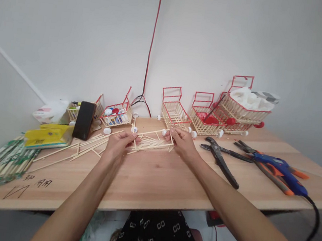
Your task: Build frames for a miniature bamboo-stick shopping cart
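Between my two hands is a rectangular frame of thin wooden sticks [151, 146], held slightly above the table. My left hand [120, 143] pinches its left end between thumb and fingers. At the opposite end, my right hand [182, 142] grips the corner near a short crosspiece. Loose cut sticks [150, 138] lie behind and beneath the frame, partly seen through it. Longer sticks [79, 147] are spread on the table just left of my left hand. Small white wheels [134, 129] stand behind the frame.
Miniature stick shopping carts [175, 112] line the wall. Pliers [222, 161] and a blue glue gun [278, 170] lie on the right, its cord hanging over the edge. To the left are a black phone [84, 120], a yellow tissue pack [49, 136] and bagged sticks [9, 162].
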Motion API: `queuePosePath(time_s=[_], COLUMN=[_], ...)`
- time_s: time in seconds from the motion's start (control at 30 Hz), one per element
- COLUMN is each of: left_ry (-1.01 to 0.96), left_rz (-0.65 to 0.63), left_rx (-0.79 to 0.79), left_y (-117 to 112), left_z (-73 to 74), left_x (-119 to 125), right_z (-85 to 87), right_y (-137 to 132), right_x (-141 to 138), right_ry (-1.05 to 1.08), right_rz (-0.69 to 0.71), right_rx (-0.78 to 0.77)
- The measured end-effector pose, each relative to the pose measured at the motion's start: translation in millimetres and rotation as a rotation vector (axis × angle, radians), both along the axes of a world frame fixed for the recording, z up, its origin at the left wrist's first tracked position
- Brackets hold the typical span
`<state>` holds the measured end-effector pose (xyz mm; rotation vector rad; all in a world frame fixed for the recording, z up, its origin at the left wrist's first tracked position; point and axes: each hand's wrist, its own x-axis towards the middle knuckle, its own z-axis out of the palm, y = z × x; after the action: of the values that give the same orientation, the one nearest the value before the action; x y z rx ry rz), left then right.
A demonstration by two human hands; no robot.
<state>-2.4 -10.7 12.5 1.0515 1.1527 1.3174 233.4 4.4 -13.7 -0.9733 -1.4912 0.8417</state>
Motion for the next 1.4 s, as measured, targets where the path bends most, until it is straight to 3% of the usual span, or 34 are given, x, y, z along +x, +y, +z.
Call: queuePosePath(time_s=[0.33,0.5,0.8,1.03,1.4], left_ry=[0.062,0.048,0.001,0.167,-0.204], left_rz=[0.021,-0.036,-0.096,-0.037,-0.188], left_rx=[0.049,0.046,0.005,0.090,-0.032], left_y=[1.4,1.0,-1.3,-1.2,-2.7], left_z=[0.3,-3.1,0.1,1.3,6.6], left_x=[-3.1,-1.4,-0.6,-2.2,-1.5], right_z=[0.3,0.9,7.8,6.9,1.2], right_y=[2.2,3.9,-4.9,-6.8,2.1], right_x=[2.3,5.8,1.8,-0.3,4.3], right_ry=[0.052,-0.098,-0.115,-0.161,-0.105], right_rz=[0.025,-0.024,-0.069,-0.084,-0.123], right_rx=[-0.075,0.019,0.039,0.008,-0.019])
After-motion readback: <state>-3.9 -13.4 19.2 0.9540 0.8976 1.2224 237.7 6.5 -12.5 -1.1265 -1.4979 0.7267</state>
